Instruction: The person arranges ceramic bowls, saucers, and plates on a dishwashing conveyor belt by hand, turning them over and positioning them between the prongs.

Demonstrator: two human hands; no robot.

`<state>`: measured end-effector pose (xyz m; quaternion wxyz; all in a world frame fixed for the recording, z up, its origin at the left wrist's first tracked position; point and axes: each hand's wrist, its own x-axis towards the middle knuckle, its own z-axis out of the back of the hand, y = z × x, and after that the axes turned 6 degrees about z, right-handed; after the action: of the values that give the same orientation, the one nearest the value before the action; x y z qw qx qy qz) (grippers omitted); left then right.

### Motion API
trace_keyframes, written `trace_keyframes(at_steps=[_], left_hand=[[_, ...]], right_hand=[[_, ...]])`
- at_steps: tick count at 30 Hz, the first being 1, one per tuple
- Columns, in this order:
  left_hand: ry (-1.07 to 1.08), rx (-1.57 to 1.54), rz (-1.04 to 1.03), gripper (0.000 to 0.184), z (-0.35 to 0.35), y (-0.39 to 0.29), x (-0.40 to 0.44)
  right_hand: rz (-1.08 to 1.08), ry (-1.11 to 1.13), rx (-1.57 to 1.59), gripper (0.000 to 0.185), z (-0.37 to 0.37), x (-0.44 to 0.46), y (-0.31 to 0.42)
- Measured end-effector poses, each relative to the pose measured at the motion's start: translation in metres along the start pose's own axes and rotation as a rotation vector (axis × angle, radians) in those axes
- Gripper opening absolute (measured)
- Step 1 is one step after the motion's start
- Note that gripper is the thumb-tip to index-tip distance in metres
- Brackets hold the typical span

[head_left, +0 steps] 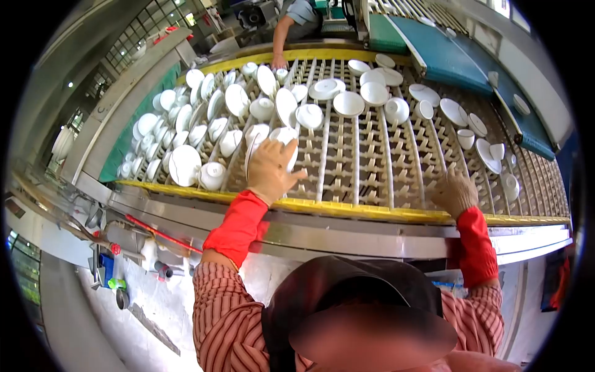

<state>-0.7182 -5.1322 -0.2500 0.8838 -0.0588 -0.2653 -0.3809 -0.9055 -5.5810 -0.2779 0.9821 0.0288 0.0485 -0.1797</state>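
Note:
My left hand, in a tan glove with a red sleeve cuff, reaches over the front of the rack belt. Its fingertips rest against a white bowl, and the thumb sticks out to the right. Another white dish stands just left of those fingers, partly covered by them. Over the bare slats on the right is my right hand, gloved and slightly blurred, its fingers apart with no dish in them. White plates and bowls stand in the pegged rack, including an upturned bowl and an upright plate.
Yellow edging runs along the belt's near side. Across the belt, another person's hand touches the dishes. A blue-green conveyor carries small dishes at the upper right. Pipes and a red bar lie below left.

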Motion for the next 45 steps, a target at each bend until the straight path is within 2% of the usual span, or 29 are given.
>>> trace_keyframes(at_steps=[2, 3, 6, 7, 10, 12, 14, 16, 17, 20, 21, 24, 26, 27, 29, 31, 32, 34, 37, 40, 41, 42, 44, 45], left_hand=[[0.225, 0.070, 0.239, 0.071, -0.009, -0.008, 0.000], [0.237, 0.033, 0.345, 0.069, -0.026, 0.001, -0.004], [0.182, 0.011, 0.574, 0.065, -0.063, 0.023, -0.009], [0.146, 0.049, 0.576, 0.060, -0.055, 0.025, -0.005], [-0.024, 0.086, 0.549, 0.063, -0.046, 0.053, -0.014], [-0.175, 0.173, 0.351, 0.066, -0.035, 0.054, -0.009], [-0.018, 0.354, 0.295, 0.061, -0.021, 0.036, 0.000], [0.499, 0.180, 0.409, 0.059, -0.051, 0.029, -0.020], [0.457, 0.267, 0.458, 0.058, -0.050, 0.013, -0.026], [0.601, 0.132, 0.553, 0.059, -0.022, 0.009, -0.007], [0.498, 0.166, 0.503, 0.057, -0.028, 0.009, -0.013], [-0.016, 0.007, 0.228, 0.056, -0.056, 0.004, -0.005], [-0.107, -0.066, 0.099, 0.054, -0.047, -0.023, 0.038], [-0.051, -0.105, 0.093, 0.058, -0.046, -0.038, 0.059], [-0.106, -0.164, 0.002, 0.060, -0.074, -0.049, 0.098], [0.015, -0.106, 0.021, 0.054, -0.099, -0.067, 0.141], [-0.022, -0.062, -0.021, 0.054, -0.128, -0.064, 0.160], [0.163, 0.093, 0.087, 0.045, -0.173, -0.067, 0.193], [0.354, 0.160, 0.179, 0.038, -0.227, -0.054, 0.205], [0.386, -0.019, 0.313, 0.036, -0.234, -0.055, 0.211], [0.277, -0.061, 0.354, 0.036, -0.232, -0.055, 0.208], [0.282, -0.234, 0.352, 0.038, -0.226, -0.044, 0.208], [0.157, -0.935, 0.512, 0.042, -0.191, -0.035, 0.190], [0.158, -0.817, 0.379, 0.044, -0.170, -0.016, 0.179]], right_hand=[[0.226, -0.309, 0.181, 0.084, -0.062, 0.009, -0.065], [0.186, -0.236, 0.196, 0.097, -0.087, 0.031, -0.089], [0.069, -0.121, 0.185, 0.101, -0.044, 0.020, -0.057], [0.164, -0.262, 0.160, 0.103, -0.063, 0.028, -0.067], [-0.038, -0.107, 0.321, 0.106, -0.039, 0.036, -0.061], [-0.069, -0.083, 0.291, 0.107, -0.037, 0.048, -0.058], [-0.044, -0.067, 0.229, 0.109, -0.042, 0.052, -0.055], [0.037, -0.072, 0.130, 0.110, -0.044, 0.054, -0.054], [0.066, -0.110, 0.082, 0.109, -0.050, 0.057, -0.056], [0.068, -0.139, 0.224, 0.108, -0.058, 0.059, -0.062], [0.093, -0.185, 0.191, 0.096, -0.061, 0.058, -0.064], [0.060, -0.193, 0.246, 0.081, -0.064, 0.075, -0.084], [0.052, -0.223, 0.266, 0.079, -0.059, 0.071, -0.087], [0.055, -0.244, 0.274, 0.078, -0.057, 0.073, -0.087], [0.242, -0.432, 0.321, 0.082, -0.066, 0.074, -0.090], [0.398, -0.574, 0.284, 0.088, -0.075, 0.081, -0.092], [0.405, -0.552, 0.284, 0.086, -0.073, 0.080, -0.092], [0.362, -0.595, 0.331, 0.075, -0.067, 0.075, -0.088], [0.012, -0.361, 0.478, 0.070, -0.066, 0.067, -0.093], [-0.033, -0.280, 0.372, 0.073, -0.073, 0.071, -0.107], [0.065, -0.398, 0.323, 0.074, -0.081, 0.071, -0.110], [0.093, -0.417, 0.308, 0.073, -0.086, 0.073, -0.115], [0.153, -0.459, 0.278, 0.072, -0.061, 0.076, -0.106], [0.221, -0.556, 0.350, 0.068, -0.045, 0.076, -0.096]])
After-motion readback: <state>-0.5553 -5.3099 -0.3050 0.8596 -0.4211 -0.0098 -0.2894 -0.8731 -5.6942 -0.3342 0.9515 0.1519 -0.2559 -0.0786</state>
